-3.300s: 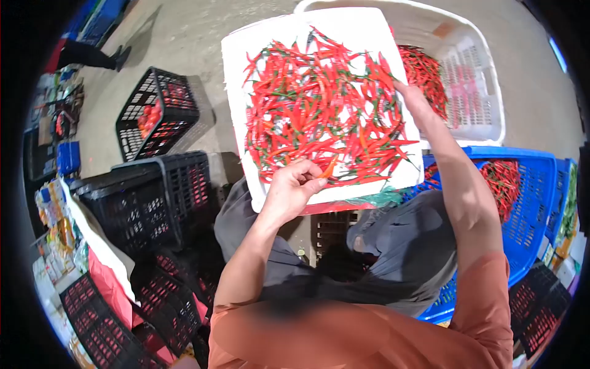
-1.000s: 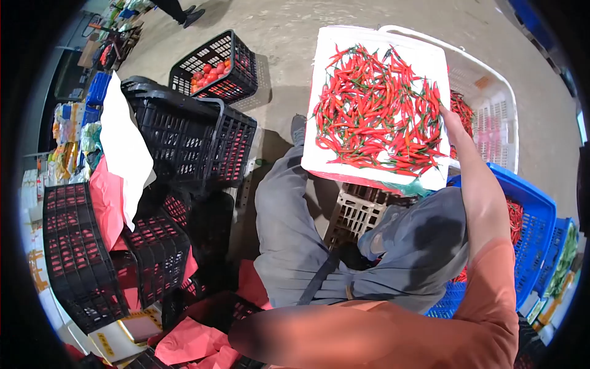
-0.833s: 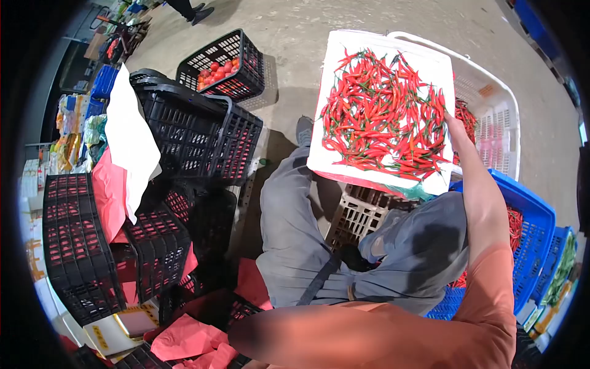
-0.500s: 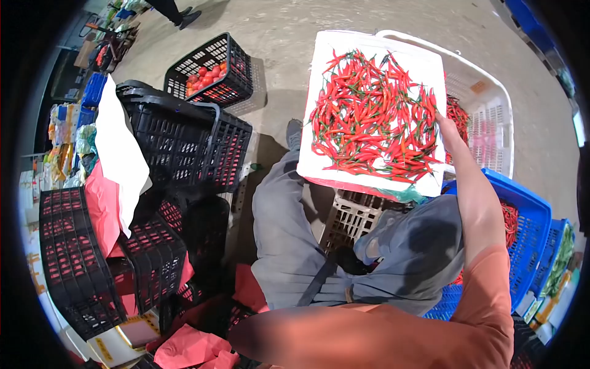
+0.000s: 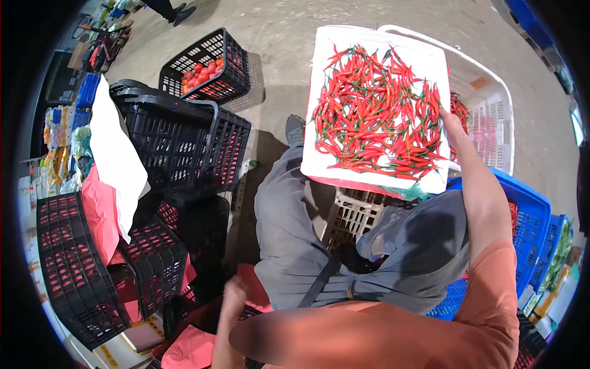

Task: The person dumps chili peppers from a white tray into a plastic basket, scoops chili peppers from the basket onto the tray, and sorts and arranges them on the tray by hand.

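Red chillies with green stems [image 5: 381, 111] lie spread over a white sheet [image 5: 316, 157] in front of me, above a beige crate [image 5: 353, 215]. My right hand [image 5: 453, 128] is at the right edge of the sheet, its fingers partly hidden by the edge and the chillies. Low on the left, my left hand [image 5: 234, 296] is raised beside red paper [image 5: 255, 286]; it is blurred, and its fingers cannot be made out.
A white basket [image 5: 491, 117] with chillies and a blue crate [image 5: 528, 215] stand at the right. On the left are black crates [image 5: 74, 258], white paper [image 5: 117, 160] and a crate of tomatoes [image 5: 236, 74]. A person's feet [image 5: 183, 13] show at the top.
My left hand has come into view at the lower left, near the red paper. My right hand stays at the sheet's edge. The view has shifted slightly.
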Available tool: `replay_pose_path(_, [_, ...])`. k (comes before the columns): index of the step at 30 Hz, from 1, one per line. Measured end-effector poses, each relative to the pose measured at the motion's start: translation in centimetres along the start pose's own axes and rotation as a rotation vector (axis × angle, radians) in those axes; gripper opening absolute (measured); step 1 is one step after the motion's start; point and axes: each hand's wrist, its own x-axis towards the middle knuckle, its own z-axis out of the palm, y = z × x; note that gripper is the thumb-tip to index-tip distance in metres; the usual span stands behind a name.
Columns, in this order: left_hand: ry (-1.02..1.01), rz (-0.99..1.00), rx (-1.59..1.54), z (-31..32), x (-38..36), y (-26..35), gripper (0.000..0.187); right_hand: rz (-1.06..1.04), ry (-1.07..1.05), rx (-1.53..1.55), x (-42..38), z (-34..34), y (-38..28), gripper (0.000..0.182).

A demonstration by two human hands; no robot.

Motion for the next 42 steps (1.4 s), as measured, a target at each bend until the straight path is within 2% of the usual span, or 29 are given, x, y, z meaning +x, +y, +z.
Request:
replay_pose_path(1, [0.273, 0.244, -0.102, -3.0, 3.0, 4.8, 0.013, -0.016, -0.008, 0.023, 0.5, -0.2, 0.5, 0.047])
replay_pose_path(2, [0.219, 0.055, -0.471, -5.6, 5.3, 9.0, 0.012, -0.03, -0.014, 0.045, 1.0, -0.5, 0.9, 0.05])
replay_pose_path(3, [0.344, 0.104, -0.469, -6.7, 8.3, 12.2, 0.01, 0.002, -0.021, 0.053, 0.8, -0.5, 0.5, 0.049])
replay_pose_path(4, [0.352, 0.243, -0.617, -7.2, 10.8, 15.9, 0.012, -0.017, -0.039, 0.064, 1.0, -0.5, 0.7, 0.049])
replay_pose_path(6, [0.195, 0.323, -0.835, -6.3, 14.7, 24.1, 0.015, -0.058, -0.056, 0.033, 1.6, -1.1, 1.2, 0.05])
replay_pose_path(7, [0.134, 0.249, -0.722, -5.7, 15.2, 29.2, 0.015, -0.076, -0.037, -0.012, 1.1, -1.2, 1.1, 0.051])
replay_pose_path(8, [0.012, 0.34, -0.739, -3.9, 16.6, 32.4, 0.015, -0.095, -0.022, -0.057, 0.6, -1.1, 0.8, 0.052])
replay_pose_path(10, [-0.218, 0.291, -0.737, 0.7, 19.9, 36.7, 0.017, -0.065, -0.06, -0.024, 0.1, -1.1, 0.5, 0.053])
replay_pose_path(11, [-0.187, 0.299, -0.555, 2.5, 21.2, 38.3, 0.02, -0.014, -0.078, 0.011, -1.2, -0.5, -0.3, 0.054])
replay_pose_path(13, [0.018, 0.334, -0.456, 5.8, 23.9, 38.3, 0.021, 0.036, -0.024, -0.067, -0.9, -0.5, -0.5, 0.054])
replay_pose_path(14, [0.042, 0.339, -0.487, 5.7, 23.8, 38.8, 0.022, -0.004, 0.004, -0.141, -1.2, -0.4, -0.7, 0.052])
replay_pose_path(16, [-0.028, 0.215, -0.575, 4.8, 22.2, 39.7, 0.021, -0.016, -0.012, -0.258, -0.4, -1.6, 0.3, 0.048])
replay_pose_path(18, [-0.034, 0.22, -0.604, 5.6, 22.8, 39.3, 0.022, -0.151, -0.072, -0.414, 1.1, -2.5, 1.4, 0.048])
replay_pose_path(19, [0.024, 0.247, -0.545, 6.1, 23.4, 39.1, 0.023, 0.006, 0.011, -0.129, -1.5, -0.1, -0.4, 0.049])
replay_pose_path(21, [0.096, 0.234, -0.461, 6.6, 24.0, 39.2, 0.021, -0.029, -0.025, -0.108, -0.7, -0.6, 0.2, 0.048])
replay_pose_path(22, [0.076, 0.226, -0.533, 6.6, 24.0, 39.4, 0.019, -0.046, -0.028, -0.184, -0.7, -0.5, -0.2, 0.048])
replay_pose_path(27, [-0.084, 0.185, -0.746, 6.2, 23.1, 38.8, 0.013, -0.04, 0.024, -0.153, -2.0, 0.3, -0.9, 0.045])
replay_pose_path(29, [-0.12, 0.221, -0.767, 5.5, 22.5, 38.7, 0.011, -0.005, 0.0, -0.169, -2.0, -0.1, -1.1, 0.043])
replay_pose_path(32, [-0.265, 0.259, -0.955, 4.6, 21.9, 38.2, 0.008, -0.032, -0.005, -0.125, -1.7, 0.0, -0.6, 0.043])
replay_pose_path(36, [-0.308, 0.311, -1.021, 4.4, 21.6, 38.0, 0.008, -0.067, -0.025, -0.101, -1.9, -0.1, -0.3, 0.043])
replay_pose_path(39, [-0.342, 0.293, -1.122, 4.6, 21.8, 38.0, 0.007, -0.009, -0.001, -0.078, -2.4, 0.1, -0.8, 0.046])
replay_pose_path(42, [-0.405, 0.338, -1.176, 4.6, 22.2, 38.0, 0.009, -0.048, -0.024, -0.157, -2.0, -0.3, -0.6, 0.048])
